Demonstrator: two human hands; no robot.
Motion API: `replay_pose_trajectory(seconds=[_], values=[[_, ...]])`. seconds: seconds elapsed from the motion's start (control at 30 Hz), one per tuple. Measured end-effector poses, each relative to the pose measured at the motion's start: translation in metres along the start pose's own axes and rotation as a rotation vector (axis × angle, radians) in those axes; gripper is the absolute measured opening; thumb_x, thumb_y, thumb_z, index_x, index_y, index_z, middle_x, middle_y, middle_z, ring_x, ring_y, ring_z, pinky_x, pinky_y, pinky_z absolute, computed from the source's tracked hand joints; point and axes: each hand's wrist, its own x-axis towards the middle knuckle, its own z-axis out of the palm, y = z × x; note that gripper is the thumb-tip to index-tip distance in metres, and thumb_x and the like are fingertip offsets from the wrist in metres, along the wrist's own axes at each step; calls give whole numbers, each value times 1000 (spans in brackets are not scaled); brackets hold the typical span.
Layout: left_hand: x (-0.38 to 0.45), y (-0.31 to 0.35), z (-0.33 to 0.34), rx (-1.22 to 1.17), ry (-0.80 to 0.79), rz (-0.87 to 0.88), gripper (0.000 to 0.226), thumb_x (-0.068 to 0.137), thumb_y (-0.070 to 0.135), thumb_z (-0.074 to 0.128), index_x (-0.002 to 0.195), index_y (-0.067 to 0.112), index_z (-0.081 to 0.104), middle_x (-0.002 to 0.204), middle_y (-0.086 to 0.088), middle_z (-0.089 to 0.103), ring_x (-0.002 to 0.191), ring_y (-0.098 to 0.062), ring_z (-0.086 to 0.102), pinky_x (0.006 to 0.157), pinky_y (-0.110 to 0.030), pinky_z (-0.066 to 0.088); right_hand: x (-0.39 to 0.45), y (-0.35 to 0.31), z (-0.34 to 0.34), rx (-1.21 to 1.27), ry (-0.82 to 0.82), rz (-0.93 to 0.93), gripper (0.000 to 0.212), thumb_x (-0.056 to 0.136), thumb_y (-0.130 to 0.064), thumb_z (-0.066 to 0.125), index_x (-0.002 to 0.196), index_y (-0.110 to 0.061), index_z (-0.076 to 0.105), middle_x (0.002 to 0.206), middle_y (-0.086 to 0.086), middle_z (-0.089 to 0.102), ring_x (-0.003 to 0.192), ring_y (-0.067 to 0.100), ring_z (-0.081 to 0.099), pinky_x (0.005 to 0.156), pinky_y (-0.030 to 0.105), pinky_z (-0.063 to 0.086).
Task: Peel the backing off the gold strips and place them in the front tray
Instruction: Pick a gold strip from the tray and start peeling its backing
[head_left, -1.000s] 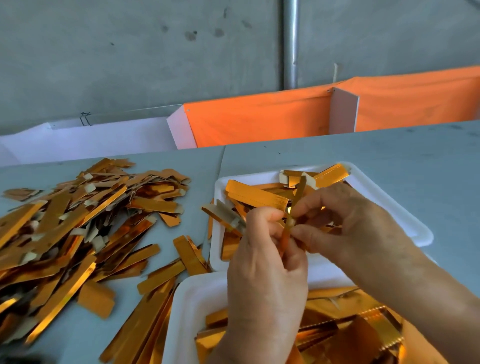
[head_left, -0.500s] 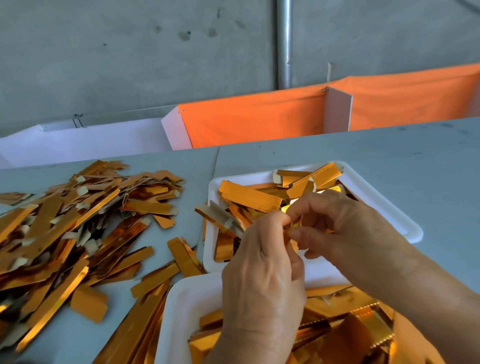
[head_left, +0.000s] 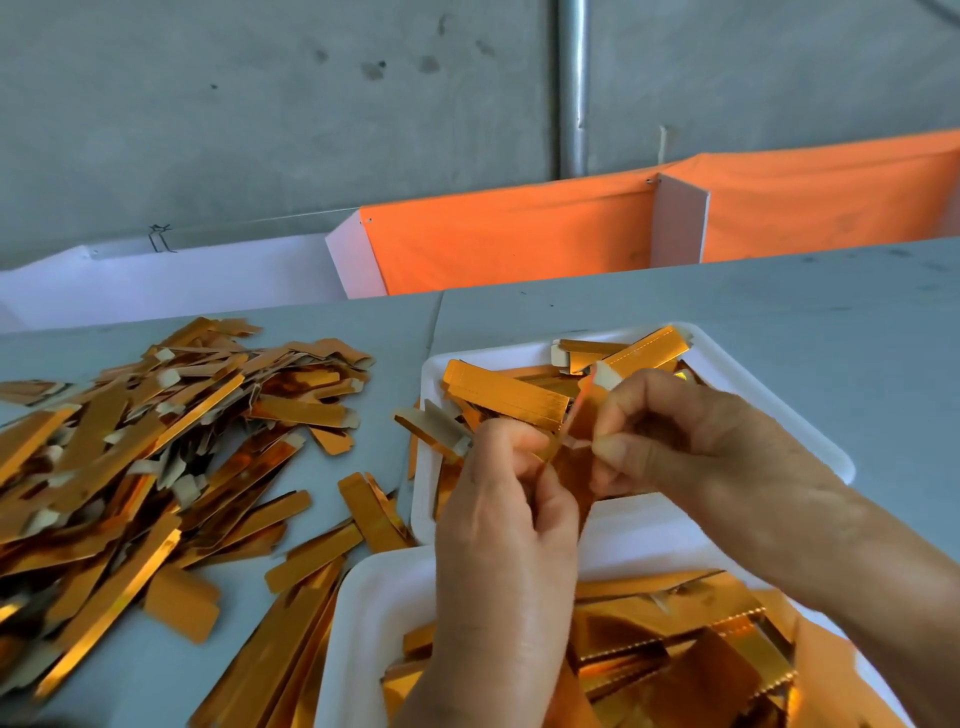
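Gold foil, one narrow strip (head_left: 574, 436) of it, stands nearly upright between the two hands above the trays. The left hand (head_left: 506, 519) has its grip pressed together on the strip's lower part, thumb and fingers curled round it. The right hand (head_left: 691, 441) pinches close beside it, its fingertips (head_left: 615, 447) nipped on what looks like the loosened edge of the backing (the two layers are too thin and too hidden to tell apart for sure). My reading is that the peel is just starting and the strip has not yet gone anywhere.

Behind the hands sits the far tray (head_left: 769, 384), white, with a few gold strips lying across each other in it. The near tray (head_left: 374, 613) lies just below the wrists and holds wider gold sheets. Which of the two counts as the front one I cannot settle from this view alone. To the left, a big loose heap of strips (head_left: 145, 452) spreads over the grey tabletop (head_left: 779, 312), some showing pale backing tabs, a few touching the tray rims.

What could go wrong: the foil is flimsy, so a sideways pull may tear or crease it. A pinch that catches both layers would bend the strip without parting them. The sticky side, once bare, could cling to a finger or fold onto itself, and a dropped strip would vanish among the others.
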Motion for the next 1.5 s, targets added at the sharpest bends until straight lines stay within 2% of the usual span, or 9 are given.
replay_pose_trajectory(seconds=[0.07, 0.33, 0.53, 0.63, 0.77, 0.93, 1.17, 1.37, 1.5], values=[[2, -1, -2, -31, 2, -2, 25, 84, 7, 62, 88, 29, 50, 73, 14, 56, 80, -5, 54, 66, -7, 41, 0, -2, -7, 124, -11, 12, 26, 86, -3, 61, 67, -20, 65, 67, 2, 68, 67, 13, 68, 66, 16, 53], [0, -3, -4, -154, -76, -2, 19, 87, 10, 59, 87, 29, 62, 79, 11, 64, 75, -10, 64, 64, -24, 51, 2, -3, -12, 144, 37, -58, 10, 86, -1, 60, 78, -6, 62, 63, 6, 67, 59, 14, 65, 55, 19, 51], [0, -2, -4, -98, -26, 57, 23, 82, 3, 64, 86, 26, 67, 81, 14, 63, 79, -4, 63, 64, -15, 49, 2, -2, -12, 183, 81, -38, 3, 80, -7, 65, 81, -7, 62, 67, 9, 69, 58, 13, 64, 51, 18, 50], [0, -2, -4, -102, 1, 59, 22, 81, 5, 66, 87, 25, 68, 82, 15, 63, 80, -2, 63, 66, -14, 50, 2, -4, -13, 291, 72, -21, 26, 70, -17, 66, 95, -14, 66, 74, 13, 71, 59, 14, 65, 51, 18, 50], [0, 2, -5, -234, 27, -15, 11, 84, 26, 61, 87, 26, 71, 83, 17, 66, 82, 1, 64, 67, -7, 48, 1, -4, -14, 421, 82, 44, 17, 63, -20, 69, 79, -16, 73, 77, 13, 72, 60, 13, 65, 51, 18, 51], [1, -5, -3, -304, -32, -171, 24, 87, 8, 63, 85, 31, 70, 85, 10, 69, 84, -5, 65, 69, -16, 51, 0, -5, -11, 554, 64, 150, 8, 56, -18, 72, 65, -17, 71, 78, 15, 73, 58, 12, 66, 50, 18, 53], [2, -4, -7, -417, -79, -338, 29, 88, 9, 62, 87, 36, 71, 93, 10, 68, 88, -1, 64, 75, -21, 56, 1, -6, -6, 686, 106, 204, 21, 45, -16, 74, 65, -18, 68, 66, 8, 68, 52, 11, 63, 46, 20, 52], [2, -1, -1, -561, -44, -471, 33, 82, 8, 69, 95, 37, 59, 87, 18, 67, 79, 2, 66, 58, -15, 52, -1, -4, 4, 667, 65, 223, 11, 58, -20, 70, 68, -17, 75, 67, 7, 68, 53, 10, 64, 48, 19, 52], [4, -3, -2, -653, -82, -524, 26, 82, 14, 68, 90, 38, 70, 85, 9, 72, 80, -9, 69, 63, -22, 51, -4, -3, 11, 626, 34, 216, 9, 63, -21, 68, 67, -16, 74, 71, 10, 71, 55, 11, 65, 49, 19, 52]])
